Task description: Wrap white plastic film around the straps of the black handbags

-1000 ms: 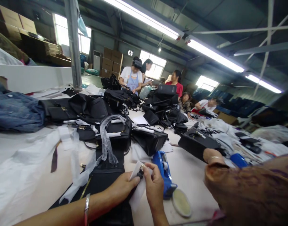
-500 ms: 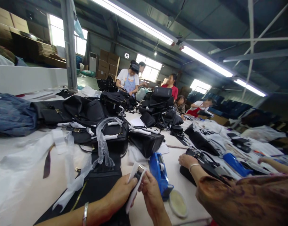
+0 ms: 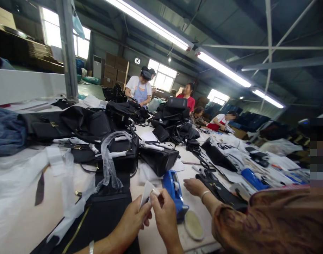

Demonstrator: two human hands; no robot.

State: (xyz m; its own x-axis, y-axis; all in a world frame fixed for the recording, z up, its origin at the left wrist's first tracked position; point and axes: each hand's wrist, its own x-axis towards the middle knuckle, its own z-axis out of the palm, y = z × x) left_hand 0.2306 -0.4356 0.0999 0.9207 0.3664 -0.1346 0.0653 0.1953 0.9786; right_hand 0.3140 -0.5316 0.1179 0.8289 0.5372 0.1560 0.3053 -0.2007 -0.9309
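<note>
My left hand (image 3: 133,215) pinches a small white wrapping strip (image 3: 146,191) above the table. A dark strap end sits inside the strip, mostly hidden by my fingers. With its thumb and fingertips my right hand (image 3: 165,210) grips the folded upper end of the same strip. Just beyond my right hand stands a blue tape dispenser (image 3: 174,197). Under my left forearm lies a black bag (image 3: 105,211) with a gold zipper, and clear plastic wrap (image 3: 111,165) covers a handle behind it.
To the right, a co-worker's hand (image 3: 195,187) reaches by a black bag (image 3: 222,192). A round pale dish (image 3: 193,225) sits near the table edge. Black bags (image 3: 161,158) pile up across the table, with white wrapping (image 3: 21,183) at left. Several people work farther back.
My right hand has folded the strip's upper end over the metal buckle that showed before. The co-worker's hand has moved left and down, off the black bag. The view has swung slightly right.
</note>
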